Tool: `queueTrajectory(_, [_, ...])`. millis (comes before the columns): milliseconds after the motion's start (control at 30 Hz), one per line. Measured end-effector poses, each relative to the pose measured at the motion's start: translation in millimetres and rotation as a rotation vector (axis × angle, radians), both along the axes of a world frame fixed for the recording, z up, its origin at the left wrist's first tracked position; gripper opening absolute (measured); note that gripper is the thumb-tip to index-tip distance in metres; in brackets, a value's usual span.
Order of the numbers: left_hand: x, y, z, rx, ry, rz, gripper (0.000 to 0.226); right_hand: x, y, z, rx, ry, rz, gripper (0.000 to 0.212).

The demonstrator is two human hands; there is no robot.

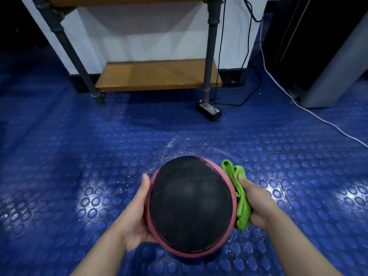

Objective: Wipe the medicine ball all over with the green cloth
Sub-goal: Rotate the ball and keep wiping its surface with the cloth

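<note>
While the ball (pixel 191 210) is kept between both hands, low over the blue studded floor (pixel 79 156), it cannot be told whether its underside touches the floor or is lifted just clear. The left hand (pixel 137 212) is laid flat against the ball's left side with the fingers extended, and nothing is clamped in it. The right hand (pixel 258 204) is closed on the cloth (pixel 243 210), which is bunched and pressed against the ball's right side with the thumb laid over the folds. The fingers behind the cloth are hidden. The ball is judged heavy and firm, with a black grained face and a pink band round it. The grain is expected to give fair purchase, though a dull sheen on top suggests dampness, and wet specks are noted on the floor near it. A two-sided hold at the widest girth, as now applied, is judged soundest. A one-handed hold is judged likely to let the ball roll. The cloth is judged light, soft and limp, and is best taken as a wad.
</note>
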State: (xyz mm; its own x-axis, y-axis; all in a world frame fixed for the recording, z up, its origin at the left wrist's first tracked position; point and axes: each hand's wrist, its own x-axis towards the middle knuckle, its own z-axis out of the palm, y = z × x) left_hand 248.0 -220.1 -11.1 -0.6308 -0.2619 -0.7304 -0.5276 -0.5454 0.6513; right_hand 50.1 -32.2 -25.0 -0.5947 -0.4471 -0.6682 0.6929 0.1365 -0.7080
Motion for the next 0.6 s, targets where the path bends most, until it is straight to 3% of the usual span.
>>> queueTrajectory(100, [-2, 2, -9, 0.064, -0.015, 0.047, 0.09, 11, -1, -1, -0.025, 0.008, -0.005, 0.036])
queueTrajectory(233, [1, 10, -19, 0.031, 0.095, 0.148, 0.096, 15, 6, -4, -0.067, 0.016, -0.055, 0.035])
queueTrajectory(400, [-18, 20, -16, -0.085, 0.257, 0.183, 0.088, 7, 13, -6, -0.048, 0.086, -0.161, 0.035])
queueTrajectory(600, [-51, 10, -13, -0.13, 0.335, 0.171, 0.089, -8, 14, 6, -0.072, 0.138, -0.304, 0.035])
